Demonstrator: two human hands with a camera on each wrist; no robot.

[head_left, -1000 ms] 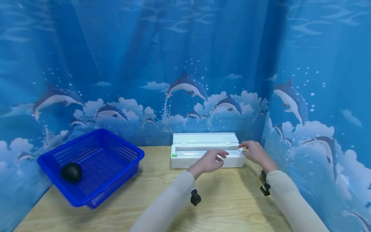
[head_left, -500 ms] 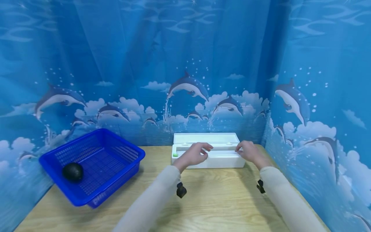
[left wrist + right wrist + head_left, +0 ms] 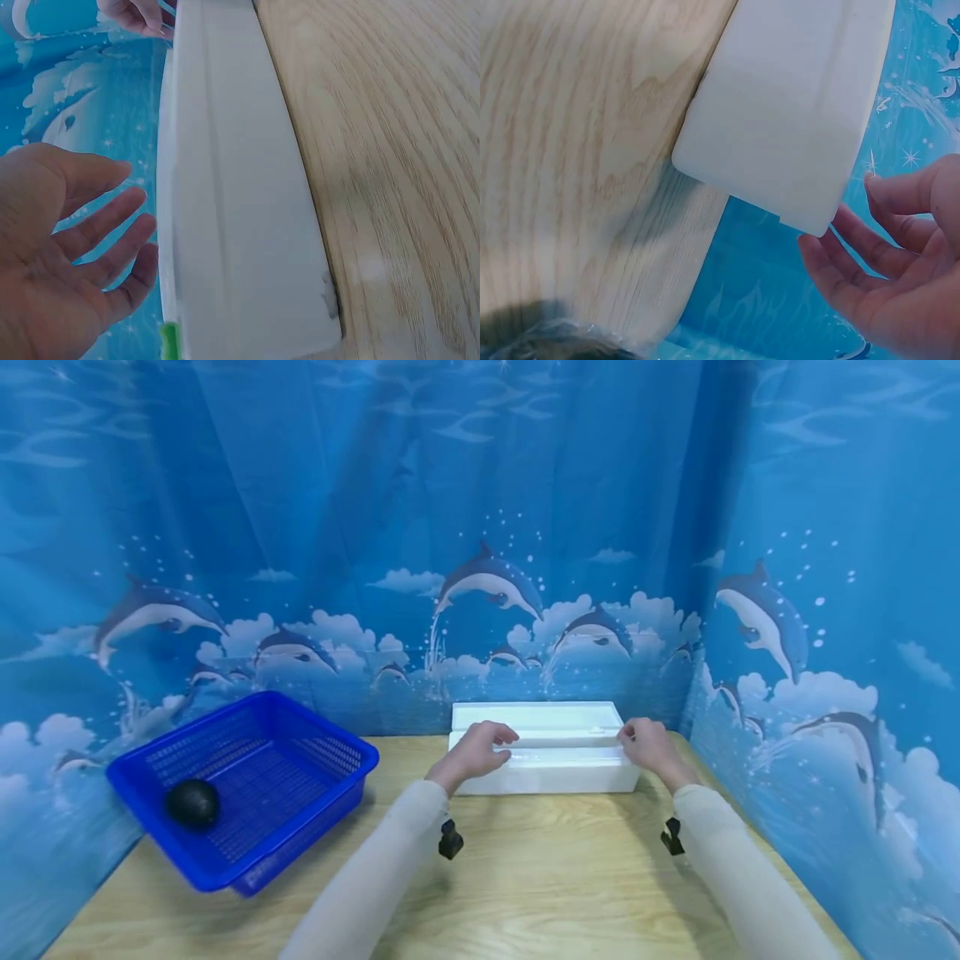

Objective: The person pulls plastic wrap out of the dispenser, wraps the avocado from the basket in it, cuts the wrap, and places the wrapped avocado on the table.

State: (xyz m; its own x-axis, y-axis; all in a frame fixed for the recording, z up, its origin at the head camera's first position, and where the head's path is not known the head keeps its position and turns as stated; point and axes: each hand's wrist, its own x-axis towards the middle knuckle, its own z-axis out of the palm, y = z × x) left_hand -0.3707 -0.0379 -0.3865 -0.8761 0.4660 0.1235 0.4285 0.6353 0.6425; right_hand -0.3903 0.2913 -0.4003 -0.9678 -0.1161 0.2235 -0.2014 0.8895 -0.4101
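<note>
A long white lidded box (image 3: 555,779), its lid (image 3: 536,716) raised at the back, stands at the table's far edge. My left hand (image 3: 474,753) is over its left part, fingers loosely bent; in the left wrist view thumb and fingertips (image 3: 135,196) are apart with nothing visible between them. A small green piece (image 3: 170,341) shows at that end of the box. My right hand (image 3: 651,747) is at the box's right end. In the right wrist view its thumb (image 3: 900,193) and forefinger come close together beside the box corner; whether they pinch something thin and clear cannot be told.
To the left stands a blue plastic basket (image 3: 292,852) with perforated sides, holding a dark avocado-like object (image 3: 192,803). Dolphin-printed curtains (image 3: 360,527) rise behind and to the right of the wooden table (image 3: 525,885).
My left hand has moved leftwards along the box, from near its right half to its left part. My right hand stays by the right end, shifting only slightly. Basket and box stay put.
</note>
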